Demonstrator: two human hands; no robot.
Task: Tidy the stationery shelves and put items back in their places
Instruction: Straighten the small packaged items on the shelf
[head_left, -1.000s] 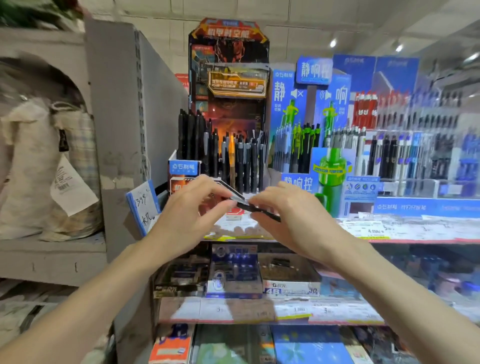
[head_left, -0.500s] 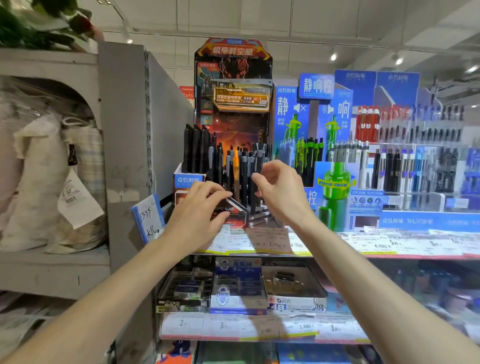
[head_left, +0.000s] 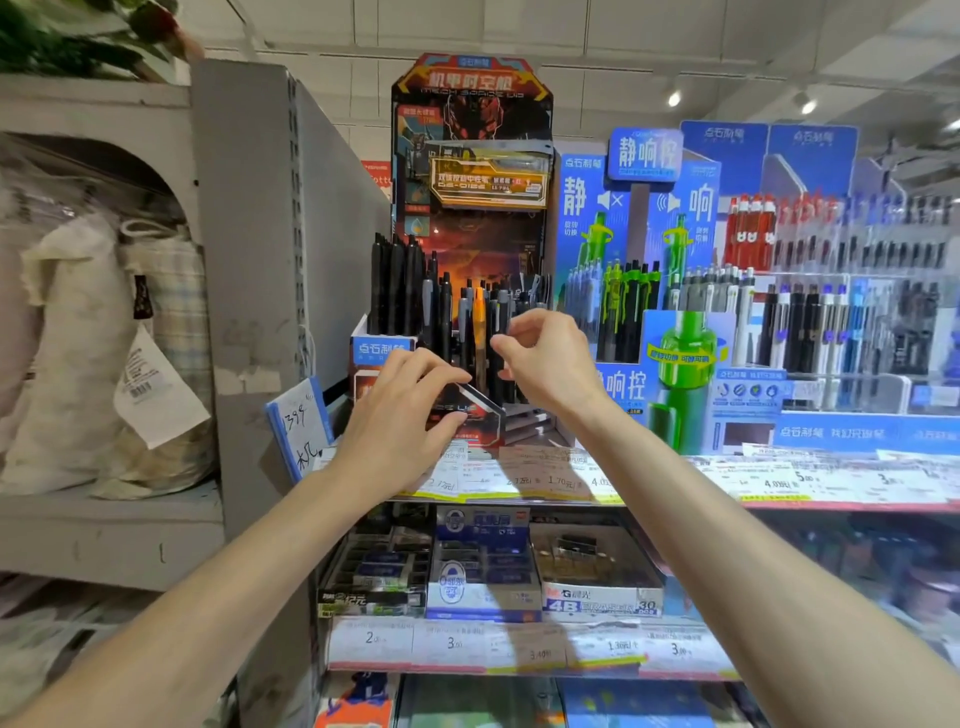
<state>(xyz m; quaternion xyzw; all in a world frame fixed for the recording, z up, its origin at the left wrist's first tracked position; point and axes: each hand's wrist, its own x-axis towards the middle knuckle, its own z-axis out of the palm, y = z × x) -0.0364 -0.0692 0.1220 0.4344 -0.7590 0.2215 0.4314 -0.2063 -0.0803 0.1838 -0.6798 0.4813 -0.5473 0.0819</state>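
A dark pen display stand (head_left: 470, 130) stands on the top shelf, filled with upright black and grey pens (head_left: 395, 280) and one orange pen (head_left: 479, 322). My right hand (head_left: 545, 364) is at the stand's right side, its thumb and forefinger pinched on an upright black pen (head_left: 497, 371) among the others. My left hand (head_left: 400, 410) is lower and to the left, with thumb and fingers closed on the stand's angled front edge (head_left: 480, 397).
A blue and green pen display (head_left: 644, 260) and racks of more pens (head_left: 810, 322) fill the shelf to the right. Price labels (head_left: 561, 478) line the shelf edge, and eraser boxes (head_left: 597, 597) sit below. A handwritten sign (head_left: 301, 426) hangs off the grey upright (head_left: 249, 260). Bags (head_left: 78, 338) lie on the left shelf.
A second ago both hands held a black pen in front of the stand. My right hand has carried it up into the rack, and my left hand has moved to the stand's front edge.
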